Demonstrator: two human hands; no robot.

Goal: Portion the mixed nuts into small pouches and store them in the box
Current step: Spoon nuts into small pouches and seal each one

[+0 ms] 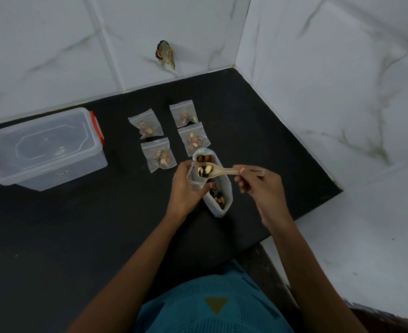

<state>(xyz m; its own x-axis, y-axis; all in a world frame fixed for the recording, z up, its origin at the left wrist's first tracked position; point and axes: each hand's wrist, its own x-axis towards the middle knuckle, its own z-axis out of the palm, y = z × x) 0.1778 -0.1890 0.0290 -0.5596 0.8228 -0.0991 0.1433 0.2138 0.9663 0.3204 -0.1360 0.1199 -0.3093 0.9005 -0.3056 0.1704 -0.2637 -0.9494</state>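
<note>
While your left hand pinches a small open pouch at its mouth, thumb and curled fingers round the plastic, your right hand grips the handle of a pale spoon between thumb and fingertips. The spoon's bowl carries a few nuts and sits right at the pouch mouth, above the bag of mixed nuts.

The bag lies on the black counter under both hands. Nuts show at its far and near ends; your left hand and the pouch cover its middle.

Four filled pouches lie flat just beyond the bag, in two columns: far left, near left, far right, near right. The near right one meets the bag's far end.

The clear storage box stands to the left, well apart from the pouches, with its lid on and red latches at both ends. A small dark label on its front wall is too small to read.

White veined wall tiles close the counter at the back and on the right. A brownish scrap with a red mark sits on the back wall; you cannot tell what it is. A teal garment with an olive triangle shows at the bottom edge.
</note>
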